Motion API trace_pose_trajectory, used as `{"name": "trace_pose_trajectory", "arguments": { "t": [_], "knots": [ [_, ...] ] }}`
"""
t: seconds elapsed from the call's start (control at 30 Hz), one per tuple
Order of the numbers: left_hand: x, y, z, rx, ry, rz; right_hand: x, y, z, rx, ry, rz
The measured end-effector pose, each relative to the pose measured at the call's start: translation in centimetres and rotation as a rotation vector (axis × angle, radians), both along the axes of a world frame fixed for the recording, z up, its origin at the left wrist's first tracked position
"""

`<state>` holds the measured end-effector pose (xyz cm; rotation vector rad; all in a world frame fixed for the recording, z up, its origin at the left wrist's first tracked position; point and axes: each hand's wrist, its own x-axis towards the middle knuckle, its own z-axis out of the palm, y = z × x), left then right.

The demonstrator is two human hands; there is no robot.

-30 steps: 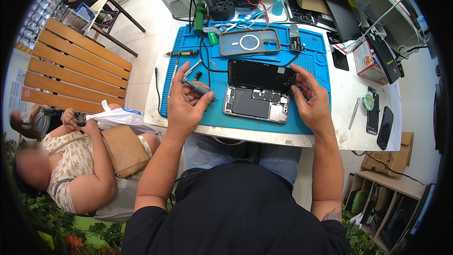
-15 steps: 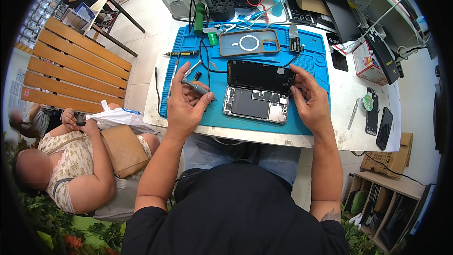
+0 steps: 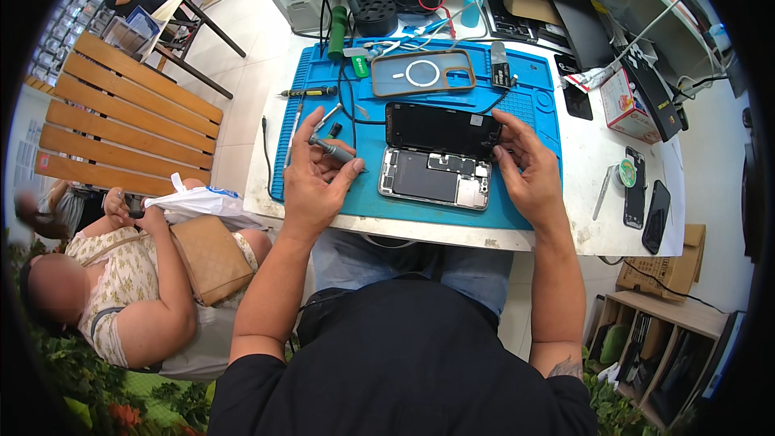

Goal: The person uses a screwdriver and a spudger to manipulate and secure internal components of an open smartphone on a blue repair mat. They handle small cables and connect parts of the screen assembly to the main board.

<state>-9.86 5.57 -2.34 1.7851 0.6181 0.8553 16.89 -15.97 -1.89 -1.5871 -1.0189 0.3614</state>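
An opened phone body (image 3: 421, 182) lies on the blue repair mat (image 3: 363, 203), its battery and boards exposed. Its black screen (image 3: 440, 127) is raised along the far side, inner face toward me. My right hand (image 3: 529, 169) grips the screen's right end between thumb and fingers. A grey screwdriver (image 3: 337, 150) rests in my left hand (image 3: 315, 190), left of the phone, tip pointing toward the phone and apart from it. Beyond the screen lies a clear phone case (image 3: 386, 87) with a brown rim and a white ring.
A yellow-and-black screwdriver (image 3: 308, 92) and a black cable (image 3: 347, 85) lie on the mat's left part. At the back stand a black tool holder (image 3: 376, 18) and a blue bottle (image 3: 471, 5). Two phones (image 3: 657, 218) lie at right. A person (image 3: 153, 274) sits at left.
The whole view has shifted very slightly. Both hands, the screwdriver and the raised screen keep the same positions relative to the phone.
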Motion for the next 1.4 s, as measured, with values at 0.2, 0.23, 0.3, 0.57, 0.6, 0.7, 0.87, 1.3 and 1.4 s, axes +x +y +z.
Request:
{"name": "trace_pose_trajectory", "arguments": {
  "t": [0.2, 0.23, 0.3, 0.57, 0.6, 0.7, 0.87, 1.3, 1.4],
  "knots": [
    [0.0, 0.3, 0.9, -0.152, -0.055, -0.040, 0.2, -0.2, -0.1, -0.007, -0.020, -0.005],
    [0.0, 0.3, 1.1, -0.150, -0.085, -0.057, 0.1, -0.2, 0.1, -0.033, -0.059, -0.015],
    [0.8, -0.1, 1.3, -0.147, -0.128, -0.099, 0.2, -0.2, 0.2, -0.029, -0.062, -0.008],
    [5.1, -2.7, 3.0, -0.038, -0.097, -0.294, 0.4, -0.2, 0.3, -0.056, -0.018, 0.042],
    [5.5, -2.9, 2.9, -0.003, -0.068, -0.308, 0.4, -0.2, 0.3, -0.053, -0.019, 0.042],
    [6.4, -3.3, 2.3, 0.077, -0.019, -0.328, 0.4, -0.2, 0.1, -0.030, -0.024, 0.030],
    [7.3, -3.6, 2.1, 0.125, -0.020, -0.332, 0.2, 0.0, 0.1, 0.003, -0.012, 0.019],
    [8.3, -4.0, 1.9, 0.226, 0.024, -0.320, 0.2, -0.2, 0.5, 0.000, -0.036, 0.034],
    [8.5, -4.1, 1.8, 0.239, 0.004, -0.305, 0.2, -0.2, 0.5, -0.010, -0.042, 0.036]
  ]
}}
